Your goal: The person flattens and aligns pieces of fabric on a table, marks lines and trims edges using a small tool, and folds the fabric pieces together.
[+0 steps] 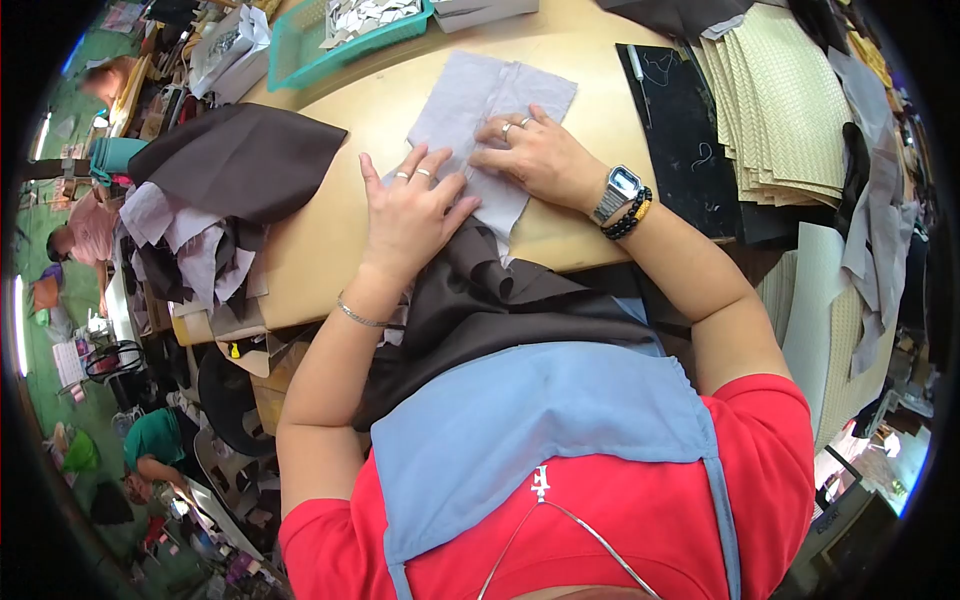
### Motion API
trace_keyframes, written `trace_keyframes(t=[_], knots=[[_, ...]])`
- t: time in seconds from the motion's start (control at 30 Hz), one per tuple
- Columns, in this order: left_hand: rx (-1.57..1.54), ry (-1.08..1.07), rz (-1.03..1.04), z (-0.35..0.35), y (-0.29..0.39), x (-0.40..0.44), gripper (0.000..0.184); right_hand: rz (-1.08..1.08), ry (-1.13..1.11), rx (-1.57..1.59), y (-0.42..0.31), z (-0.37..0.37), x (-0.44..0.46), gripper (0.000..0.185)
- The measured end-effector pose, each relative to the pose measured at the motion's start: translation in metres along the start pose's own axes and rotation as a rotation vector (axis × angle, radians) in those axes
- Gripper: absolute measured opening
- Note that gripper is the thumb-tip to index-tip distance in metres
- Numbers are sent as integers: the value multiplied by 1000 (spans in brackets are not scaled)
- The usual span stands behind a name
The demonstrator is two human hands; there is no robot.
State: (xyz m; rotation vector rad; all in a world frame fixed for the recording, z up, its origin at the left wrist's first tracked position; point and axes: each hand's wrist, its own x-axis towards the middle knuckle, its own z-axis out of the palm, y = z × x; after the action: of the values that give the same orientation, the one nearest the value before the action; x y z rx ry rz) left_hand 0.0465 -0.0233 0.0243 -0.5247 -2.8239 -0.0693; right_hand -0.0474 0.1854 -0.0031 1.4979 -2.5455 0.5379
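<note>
A pale grey fabric piece (540, 88) lies on the table in front of me, with a seam or fold line running down its middle. My left hand (412, 205) rests on the left side of this piece, fingers spread and thumb held apart. At the fold line, the bent fingers of my right hand (545, 165) close on the fabric; its thumb is hidden. Dark brown material (500, 310) hangs from below the grey piece, over the table edge and across my lap. Whether the two are joined is hard to see.
Brown and grey scraps (225, 170) are heaped at left. A teal basket (290, 55) holds small pale pieces. On the right lie a black board (690, 150) with a pen-like stick and a stack of textured cream sheets (775, 110). Other people sit at far left.
</note>
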Motion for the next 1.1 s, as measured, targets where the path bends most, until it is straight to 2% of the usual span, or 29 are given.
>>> trace_keyframes(t=[0.37, 0.6, 0.8, 0.9, 1.0, 1.1], knots=[[-29, -171, -47, -20, 5, -1, 30, 1, -32, -56, -5, -1, -1, 34], [-39, -126, -127, -13, 10, -22, 33, -146, -27, -54, 0, -3, -1, 32], [-3, -65, -167, -5, 14, -31, 31, -124, -57, -33, -3, -1, 0, 36], [31, -52, -147, -7, 14, -35, 29, -140, -35, -127, -10, -2, -2, 38], [27, -61, -166, -10, 14, -39, 28, -206, -72, -67, -5, -2, -1, 40], [6, -83, -192, -11, 16, -38, 27, -292, 5, -95, -4, 2, 0, 37]])
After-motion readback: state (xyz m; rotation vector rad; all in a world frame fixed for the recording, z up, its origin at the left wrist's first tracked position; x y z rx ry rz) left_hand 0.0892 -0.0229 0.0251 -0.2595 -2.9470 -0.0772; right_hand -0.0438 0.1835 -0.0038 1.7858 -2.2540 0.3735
